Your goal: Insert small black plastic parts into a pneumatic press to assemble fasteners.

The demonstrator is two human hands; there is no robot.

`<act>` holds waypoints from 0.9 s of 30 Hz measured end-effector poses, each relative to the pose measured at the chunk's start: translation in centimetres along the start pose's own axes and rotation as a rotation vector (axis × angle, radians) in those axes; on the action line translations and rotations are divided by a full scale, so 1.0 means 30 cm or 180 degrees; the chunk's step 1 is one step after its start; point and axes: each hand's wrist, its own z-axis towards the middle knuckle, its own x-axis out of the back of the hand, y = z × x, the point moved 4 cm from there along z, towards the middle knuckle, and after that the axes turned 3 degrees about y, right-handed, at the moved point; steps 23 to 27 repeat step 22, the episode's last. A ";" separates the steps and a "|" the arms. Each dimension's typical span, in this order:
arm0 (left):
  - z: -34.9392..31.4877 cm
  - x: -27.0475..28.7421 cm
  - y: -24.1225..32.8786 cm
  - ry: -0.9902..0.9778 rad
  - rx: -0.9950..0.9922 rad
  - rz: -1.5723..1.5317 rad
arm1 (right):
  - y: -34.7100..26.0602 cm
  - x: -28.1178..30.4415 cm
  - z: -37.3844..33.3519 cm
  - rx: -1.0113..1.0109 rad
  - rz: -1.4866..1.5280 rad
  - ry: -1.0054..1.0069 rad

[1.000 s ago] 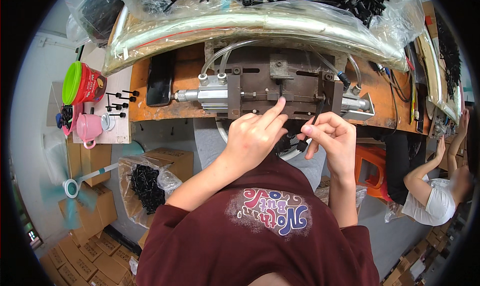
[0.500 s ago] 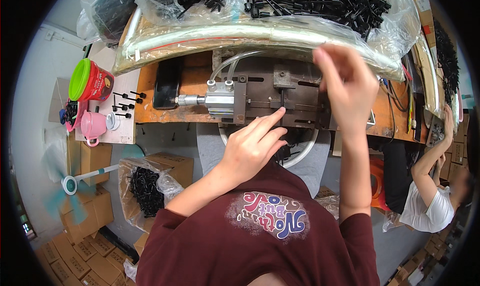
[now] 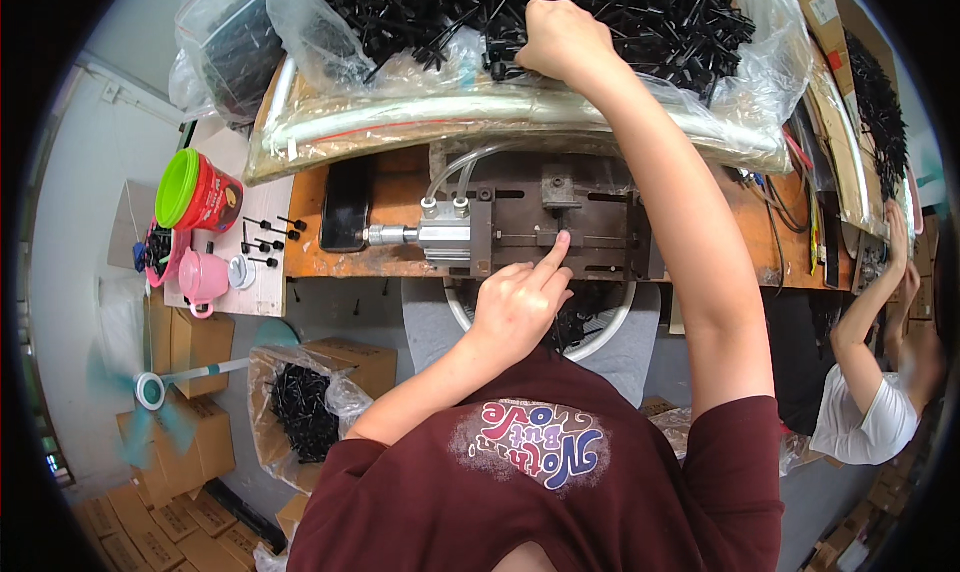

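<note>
My left hand point(image 3: 520, 307) rests at the near edge of a dark metal bench fixture point(image 3: 600, 207). Its index finger is stretched out, the tip touching a small block point(image 3: 556, 240) in the fixture's middle; the other fingers are loosely bent and grip nothing visible. Beyond the fixture, my right hand point(image 3: 565, 40) is down at a heap of black stick-like plastic parts point(image 3: 660, 27) with thicker ends. Its fingers are curled closed, and the fingertips are hidden, so what they hold is unclear. A silver air cylinder point(image 3: 445, 240) with two clear hoses sits at the fixture's left.
A padded rim point(image 3: 400, 122) under clear plastic fronts the heap. Left of the fixture lie a black phone point(image 3: 345, 207), several loose black parts point(image 3: 262, 244), a red bucket point(image 3: 212, 197) and a pink cup point(image 3: 203, 277). A fan point(image 3: 150, 390) stands left; a co-worker point(image 3: 865, 402) sits right.
My right hand has moved from above the fixture's right side, far and left onto the heap, and its fingers have closed. My left index finger stays at the block. The whole view has shifted slightly.
</note>
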 end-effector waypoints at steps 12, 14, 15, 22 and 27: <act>-0.009 -0.004 -0.013 -0.0029 -0.0046 0.0023 | 0.112 0.074 -0.047 0.0352 0.0422 0.0649; -0.015 -0.004 -0.017 -0.0026 -0.0030 0.0044 | 0.099 0.078 -0.073 0.0450 0.0238 0.0632; -0.013 -0.004 -0.016 -0.0026 -0.0049 0.0045 | 0.102 0.065 -0.088 0.0533 0.0159 0.0744; -0.042 0.047 -0.011 -0.0469 0.0223 -0.1113 | 0.149 0.112 -0.090 0.0404 0.0942 0.0824; -0.042 0.047 -0.011 -0.0469 0.0223 -0.1113 | 0.149 0.112 -0.090 0.0404 0.0942 0.0824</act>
